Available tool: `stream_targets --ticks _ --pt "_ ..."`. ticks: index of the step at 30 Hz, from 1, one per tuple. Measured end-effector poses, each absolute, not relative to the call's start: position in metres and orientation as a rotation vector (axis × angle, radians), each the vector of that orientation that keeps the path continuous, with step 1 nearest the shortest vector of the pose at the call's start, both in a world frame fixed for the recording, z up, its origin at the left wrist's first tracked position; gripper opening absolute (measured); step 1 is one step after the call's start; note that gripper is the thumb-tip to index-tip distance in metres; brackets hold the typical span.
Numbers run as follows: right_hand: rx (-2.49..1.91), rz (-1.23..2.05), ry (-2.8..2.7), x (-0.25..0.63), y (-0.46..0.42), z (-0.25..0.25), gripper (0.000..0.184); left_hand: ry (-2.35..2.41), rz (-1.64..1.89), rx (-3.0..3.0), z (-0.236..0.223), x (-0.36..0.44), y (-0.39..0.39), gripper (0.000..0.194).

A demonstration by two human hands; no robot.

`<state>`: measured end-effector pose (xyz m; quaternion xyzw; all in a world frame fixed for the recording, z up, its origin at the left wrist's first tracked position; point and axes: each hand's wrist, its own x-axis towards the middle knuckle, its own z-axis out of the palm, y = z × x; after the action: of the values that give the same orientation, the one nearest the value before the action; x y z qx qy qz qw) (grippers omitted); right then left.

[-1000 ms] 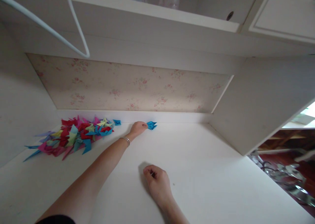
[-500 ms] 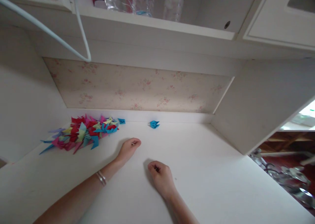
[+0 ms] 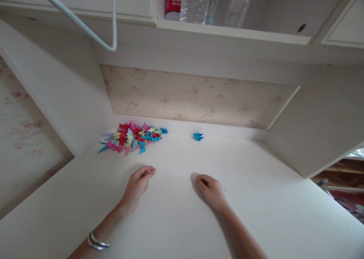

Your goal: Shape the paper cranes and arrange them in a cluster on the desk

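Note:
My left hand (image 3: 139, 184), with silver bangles (image 3: 98, 240) on its wrist, is held over the white desk (image 3: 176, 221) with thumb and fingers closed together and nothing in them. My right hand (image 3: 211, 191) rests on the desk to its right, fingers curled in, also with nothing showing in the grip. A single blue folded-paper crane (image 3: 197, 136) lies near the back edge, beyond both hands and touched by neither. At the back left is a heap of folded-paper cranes (image 3: 129, 138) in red, pink, yellow, green and blue; my left hand is nearest to it.
A low shelf (image 3: 199, 63) overhangs the back of the desk, with plastic bottles (image 3: 196, 5) and a red-labelled container (image 3: 173, 2) above. A white cable (image 3: 85, 24) hangs at the upper left. Side panels (image 3: 327, 115) close in the desk at right and left.
My left hand let go of the blue crane by the back edge and drew back toward me. My right hand stayed nearly still. The view has turned left.

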<state>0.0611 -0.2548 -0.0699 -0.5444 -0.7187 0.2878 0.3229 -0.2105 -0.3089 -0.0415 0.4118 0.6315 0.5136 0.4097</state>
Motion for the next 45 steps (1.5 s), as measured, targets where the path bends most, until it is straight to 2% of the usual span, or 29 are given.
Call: stream_targets --ticks 5,9,14,17,20,23,36,45 --pt "-1.508 0.744 -1.881 0.058 -0.250 -0.074 0.034 1.605 1.120 1.303 -0.057 -0.217 -0.305 0.029" --pt "-1.568 0.872 -1.932 0.039 -0.239 -0.062 0.028 1.586 1.098 1.312 -0.062 -0.221 -0.299 0.027" --pt "-1.172 0.922 -2.233 -0.048 -0.228 -0.026 0.031 1.555 1.153 1.287 -0.063 -0.225 -0.294 0.021" --pt "-1.001 0.778 -2.431 -0.118 -0.218 -0.008 0.033 1.538 1.144 1.306 -0.066 -0.226 -0.292 0.020" --pt "-1.053 0.428 -2.733 -0.173 -0.203 -0.003 0.037 1.508 1.111 1.351 -0.074 -0.225 -0.292 0.017" --pt "-1.141 0.279 -2.837 -0.200 -0.188 -0.009 0.040 1.431 1.079 1.381 -0.084 -0.224 -0.291 0.013" --pt "-1.315 0.097 -2.735 -0.194 -0.178 -0.044 0.035 1.394 1.102 1.466 -0.081 -0.221 -0.292 0.016" --pt "-1.464 0.120 -2.541 -0.187 -0.166 -0.061 0.029 1.420 1.096 1.469 -0.078 -0.221 -0.295 0.016"
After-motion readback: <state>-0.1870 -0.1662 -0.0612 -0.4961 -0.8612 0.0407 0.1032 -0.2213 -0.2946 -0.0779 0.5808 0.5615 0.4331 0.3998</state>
